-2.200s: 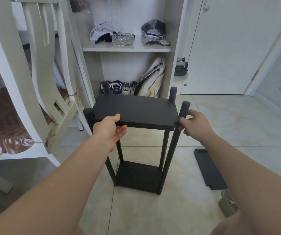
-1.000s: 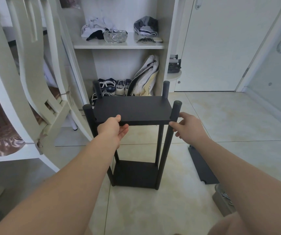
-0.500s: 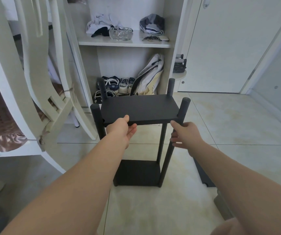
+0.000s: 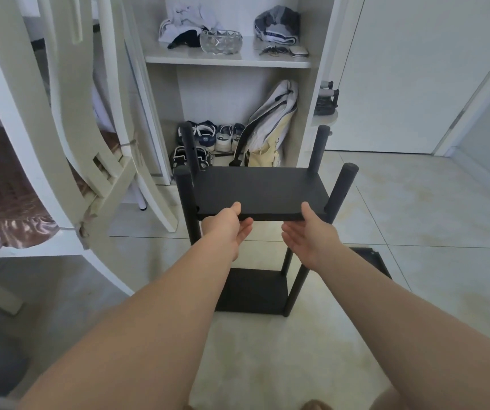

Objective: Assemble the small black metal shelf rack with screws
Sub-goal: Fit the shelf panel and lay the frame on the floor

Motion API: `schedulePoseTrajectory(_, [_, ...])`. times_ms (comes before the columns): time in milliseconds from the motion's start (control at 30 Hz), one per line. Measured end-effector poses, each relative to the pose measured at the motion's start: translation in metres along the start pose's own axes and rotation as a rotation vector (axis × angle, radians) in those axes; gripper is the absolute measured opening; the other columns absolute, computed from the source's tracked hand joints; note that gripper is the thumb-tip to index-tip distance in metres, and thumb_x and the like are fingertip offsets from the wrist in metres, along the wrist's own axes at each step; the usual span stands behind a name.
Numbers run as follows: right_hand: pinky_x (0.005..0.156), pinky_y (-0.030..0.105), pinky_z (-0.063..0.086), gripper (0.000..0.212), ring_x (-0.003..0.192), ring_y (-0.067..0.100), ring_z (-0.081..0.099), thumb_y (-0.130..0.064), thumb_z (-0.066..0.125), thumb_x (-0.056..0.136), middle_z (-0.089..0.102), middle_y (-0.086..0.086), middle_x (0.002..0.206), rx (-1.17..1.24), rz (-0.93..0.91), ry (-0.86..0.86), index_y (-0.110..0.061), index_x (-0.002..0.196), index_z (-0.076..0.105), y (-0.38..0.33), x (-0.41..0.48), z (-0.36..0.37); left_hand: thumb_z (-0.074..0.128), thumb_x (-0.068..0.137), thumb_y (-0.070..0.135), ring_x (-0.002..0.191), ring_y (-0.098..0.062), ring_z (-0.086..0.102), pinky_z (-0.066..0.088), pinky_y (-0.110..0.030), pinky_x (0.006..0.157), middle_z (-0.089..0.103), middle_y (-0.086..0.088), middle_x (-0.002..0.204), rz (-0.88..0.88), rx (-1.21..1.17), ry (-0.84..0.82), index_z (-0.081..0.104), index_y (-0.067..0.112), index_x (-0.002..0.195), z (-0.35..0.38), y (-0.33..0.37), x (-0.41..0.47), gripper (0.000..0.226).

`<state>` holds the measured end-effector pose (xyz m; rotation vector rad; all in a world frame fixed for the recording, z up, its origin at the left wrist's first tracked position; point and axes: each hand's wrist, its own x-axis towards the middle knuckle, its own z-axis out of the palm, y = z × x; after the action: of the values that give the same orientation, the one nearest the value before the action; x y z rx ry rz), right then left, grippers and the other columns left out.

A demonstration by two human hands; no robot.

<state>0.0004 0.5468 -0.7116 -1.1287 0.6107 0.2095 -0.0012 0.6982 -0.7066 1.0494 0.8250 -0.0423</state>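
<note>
Arms outstretched, the left hand [image 4: 226,229] and right hand [image 4: 309,235] sit side by side. Each grip clamps the flat black metal shelf panel's [image 4: 255,187] front edge, thumb above, fingers beneath.

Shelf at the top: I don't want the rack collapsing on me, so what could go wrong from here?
The left hand and right hand hold the shelf only by its near edge, so its far side could sag or drop. The near right post leans outward; that corner might slip free. A spare panel lies on the floor nearby, easy to step on.
</note>
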Motion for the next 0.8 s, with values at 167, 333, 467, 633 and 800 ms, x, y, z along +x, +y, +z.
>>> schedulePoseTrajectory(167, [0.058,0.031,0.059,0.019,0.089,0.024,0.072,-0.027,0.067,0.098,0.07,0.013,0.102,0.025,0.056,0.014,-0.012,0.105,0.057,0.018,0.013,-0.005,0.072,0.091,0.024,0.075,-0.016,0.072,0.063,-0.034,0.077,0.068,-0.007,0.097,-0.021,-0.049,0.065,0.054,0.015,0.112,-0.006,-0.031,0.014,0.03])
schedulePoseTrajectory(333, [0.062,0.033,0.06,0.031,0.091,0.027,0.072,-0.024,0.066,0.099,0.071,0.018,0.107,0.039,0.117,0.049,-0.006,0.123,0.057,0.052,0.027,-0.016,0.073,0.091,0.027,0.074,-0.012,0.071,0.062,-0.026,0.071,0.068,-0.002,0.091,-0.003,-0.08,0.146,0.054,0.015,0.115,-0.015,-0.07,0.031,0.033])
schedulePoseTrajectory(467, [0.061,0.032,0.059,0.036,0.092,0.027,0.072,-0.023,0.065,0.1,0.071,0.019,0.109,0.046,0.153,0.083,-0.004,0.129,0.055,0.073,0.037,-0.022,0.071,0.092,0.025,0.078,-0.013,0.071,0.061,-0.026,0.071,0.071,-0.003,0.093,0.0,-0.061,0.14,0.062,0.016,0.097,-0.021,-0.092,0.045,0.013])
schedulePoseTrajectory(633, [0.062,0.032,0.059,0.036,0.092,0.027,0.073,-0.022,0.064,0.1,0.072,0.019,0.108,0.032,0.188,0.128,-0.002,0.128,0.056,0.091,0.046,-0.026,0.07,0.093,0.021,0.079,-0.014,0.07,0.06,-0.028,0.076,0.07,-0.004,0.094,-0.051,-0.058,0.197,0.062,0.014,0.1,-0.027,-0.11,0.06,0.013])
schedulePoseTrajectory(800, [0.067,0.033,0.059,0.036,0.093,0.028,0.072,-0.022,0.063,0.101,0.071,0.021,0.108,0.037,0.196,0.151,0.0,0.128,0.056,0.102,0.055,-0.027,0.069,0.094,0.018,0.072,-0.013,0.069,0.06,-0.027,0.072,0.068,-0.003,0.088,-0.079,-0.053,0.229,0.057,0.017,0.084,-0.029,-0.116,0.07,0.016])
